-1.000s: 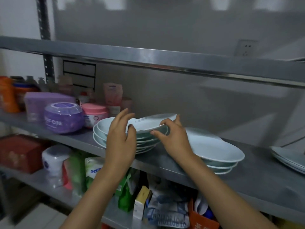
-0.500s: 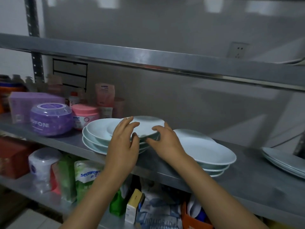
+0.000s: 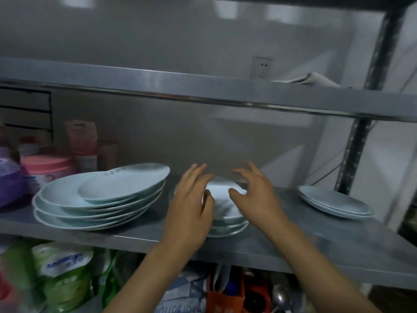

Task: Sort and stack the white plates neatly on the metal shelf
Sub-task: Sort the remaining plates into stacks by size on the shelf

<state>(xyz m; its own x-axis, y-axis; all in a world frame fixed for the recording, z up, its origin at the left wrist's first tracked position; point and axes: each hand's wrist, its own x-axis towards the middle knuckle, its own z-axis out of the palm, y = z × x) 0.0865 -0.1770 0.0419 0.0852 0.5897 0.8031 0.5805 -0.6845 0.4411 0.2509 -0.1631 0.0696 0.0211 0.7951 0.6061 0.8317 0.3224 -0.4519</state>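
- Head view, left to right along the metal shelf (image 3: 293, 240); frame is motion-blurred.
- Far left: purple tub (image 3: 9, 184) at the frame edge, pink-lidded jar (image 3: 46, 171) just beside it, pink pouch (image 3: 81, 141) upright behind against the back wall.
- Left stack of plates (image 3: 90, 204): several large white plates, rims not lined up. A smaller plate (image 3: 126, 184) lies on top, shifted towards the right rear so its far rim overhangs the ones below.
- Left hand (image 3: 191, 199): fingers straight and slightly spread, palm down, over the left rim of the middle stack. Holds nothing. Whether it touches the plate I cannot tell, too blurred.
- Middle stack of plates (image 3: 225, 213): about three white plates, near the shelf's front edge, between the two hands and partly hidden by them.
- Right hand (image 3: 255, 195): fingers loosely curved and spread, thumb pointing left over the top plate, hovering at the right side of the stack. Not gripping anything as far as the view shows.
- Right stack of plates (image 3: 334, 202): two shallow white plates, well apart from the middle stack, near the rack's upright post (image 3: 358, 141).
- Wall socket (image 3: 261, 67) above the upper shelf (image 3: 158, 86).
- Lower shelf: green packs (image 3: 63, 279) at left, orange bag (image 3: 225, 294) under the hands.
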